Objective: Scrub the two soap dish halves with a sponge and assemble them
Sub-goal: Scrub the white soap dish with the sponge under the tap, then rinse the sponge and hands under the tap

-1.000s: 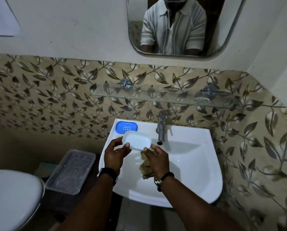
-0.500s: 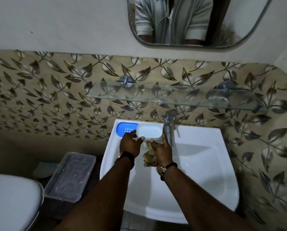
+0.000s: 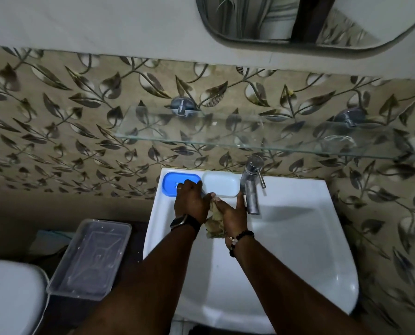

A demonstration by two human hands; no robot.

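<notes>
The blue soap dish half (image 3: 171, 183) lies on the back left ledge of the white sink (image 3: 298, 238). The white half (image 3: 221, 183) rests right beside it, next to the tap. My left hand (image 3: 189, 201) lies with its fingertips on the blue half's right end and its thumb stretched toward the white half's front corner; whether it grips either is unclear. My right hand (image 3: 233, 213) holds a crumpled tan sponge (image 3: 213, 226) in the palm, and one raised finger touches the white half's right edge.
A steel tap (image 3: 251, 187) stands just right of my right hand. A glass shelf (image 3: 225, 139) juts out above the ledge. A clear plastic tray (image 3: 90, 259) sits left of the sink, with a white toilet lid (image 3: 11, 298) beyond it.
The white half went from held over the basin to resting on the ledge beside the blue half. My left hand shifted left onto the blue half. The camera tilted down and closer.
</notes>
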